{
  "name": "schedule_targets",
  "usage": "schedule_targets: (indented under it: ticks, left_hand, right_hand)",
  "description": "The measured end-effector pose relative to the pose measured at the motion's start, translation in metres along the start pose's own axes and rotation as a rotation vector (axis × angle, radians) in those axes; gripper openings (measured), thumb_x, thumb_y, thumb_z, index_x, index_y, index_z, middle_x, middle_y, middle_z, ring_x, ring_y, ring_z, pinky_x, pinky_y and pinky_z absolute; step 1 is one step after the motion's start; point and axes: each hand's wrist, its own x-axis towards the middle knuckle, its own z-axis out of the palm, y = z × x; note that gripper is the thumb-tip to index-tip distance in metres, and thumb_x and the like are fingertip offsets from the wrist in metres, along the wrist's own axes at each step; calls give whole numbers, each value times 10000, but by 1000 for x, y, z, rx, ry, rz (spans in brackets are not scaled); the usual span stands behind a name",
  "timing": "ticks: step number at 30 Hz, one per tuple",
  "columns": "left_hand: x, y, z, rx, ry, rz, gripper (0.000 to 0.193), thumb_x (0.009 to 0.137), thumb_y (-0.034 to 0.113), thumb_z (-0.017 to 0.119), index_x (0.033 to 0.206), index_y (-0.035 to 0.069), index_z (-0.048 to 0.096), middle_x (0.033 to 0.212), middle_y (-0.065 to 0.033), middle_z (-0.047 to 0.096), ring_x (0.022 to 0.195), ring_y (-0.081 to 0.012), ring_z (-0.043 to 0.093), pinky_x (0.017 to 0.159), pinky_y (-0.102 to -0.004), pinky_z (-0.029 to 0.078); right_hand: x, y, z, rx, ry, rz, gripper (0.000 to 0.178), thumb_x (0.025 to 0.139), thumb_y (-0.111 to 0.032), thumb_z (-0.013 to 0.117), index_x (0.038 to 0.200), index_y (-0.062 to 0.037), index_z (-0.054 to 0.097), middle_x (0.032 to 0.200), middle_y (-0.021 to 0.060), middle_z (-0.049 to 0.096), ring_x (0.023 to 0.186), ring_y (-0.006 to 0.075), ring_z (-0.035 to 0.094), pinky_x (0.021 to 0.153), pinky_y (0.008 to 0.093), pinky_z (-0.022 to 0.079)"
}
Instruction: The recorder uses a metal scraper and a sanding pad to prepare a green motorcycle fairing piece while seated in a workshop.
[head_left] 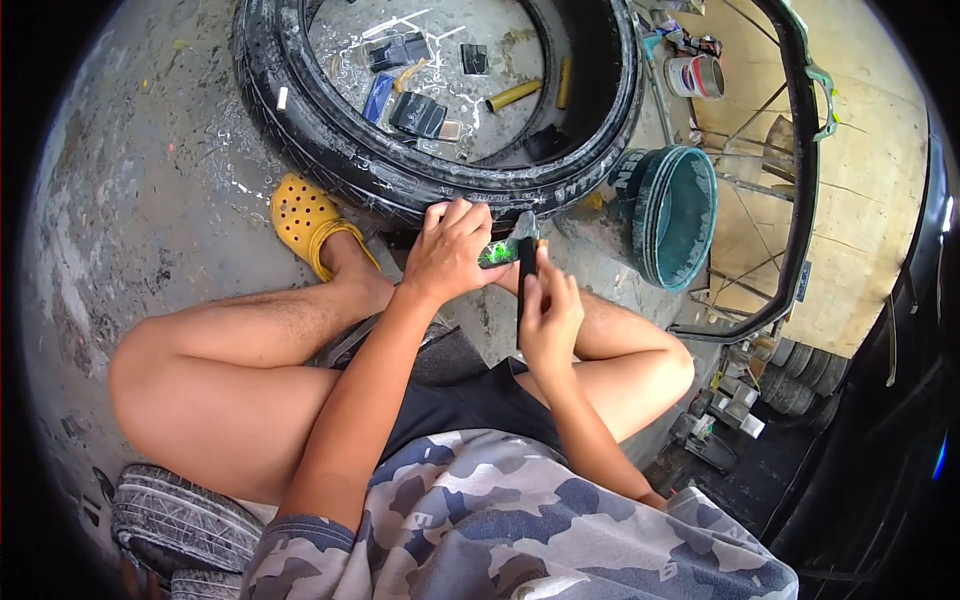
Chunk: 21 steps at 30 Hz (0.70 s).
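A large black tire (420,172) lies on its side just ahead of me. My left hand (450,250) is closed at its near edge, gripping a small dark flat piece with a bright green pattern (497,253). My right hand (550,310) wraps around a long black-handled tool (527,290) with a short grey head. That head meets the far right end of the patterned piece. The tool's exact kind is not clear, and my left fingers hide part of the piece.
Inside the tire ring are black blocks (418,115), a blue box (378,99) and yellow tubes (514,96). At right stand a teal bucket (650,215), a white can (690,77) and a black curved frame (805,170). More tires (180,510) lie at lower left.
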Motion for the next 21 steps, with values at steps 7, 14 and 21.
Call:
schedule_targets:
  ticks: [7, 14, 21]
  left_hand:
    - [4, 1, 5, 4, 81, 31, 387, 599, 351, 815, 781, 65, 628, 936, -16, 536, 947, -225, 501, 871, -412, 341]
    - [6, 6, -4, 7, -2, -4, 377, 642, 368, 788, 790, 53, 641, 929, -27, 541, 946, -217, 510, 885, -417, 359]
    - [9, 7, 0, 17, 30, 31, 376, 608, 350, 814, 734, 61, 608, 905, -8, 539, 913, -223, 495, 847, -401, 336]
  right_hand:
    - [13, 10, 3, 26, 19, 144, 338, 898, -48, 571, 1231, 4, 589, 1013, 240, 654, 826, 307, 640, 691, 412, 487]
    - [24, 25, 6, 24, 71, 192, 332, 904, -66, 556, 1223, 20, 586, 1032, 249, 650, 874, 374, 621, 752, 446, 498]
    - [35, 61, 8, 174, 43, 356, 342, 882, -37, 585, 1219, 20, 590, 981, 228, 680, 840, 388, 649, 821, 439, 507]
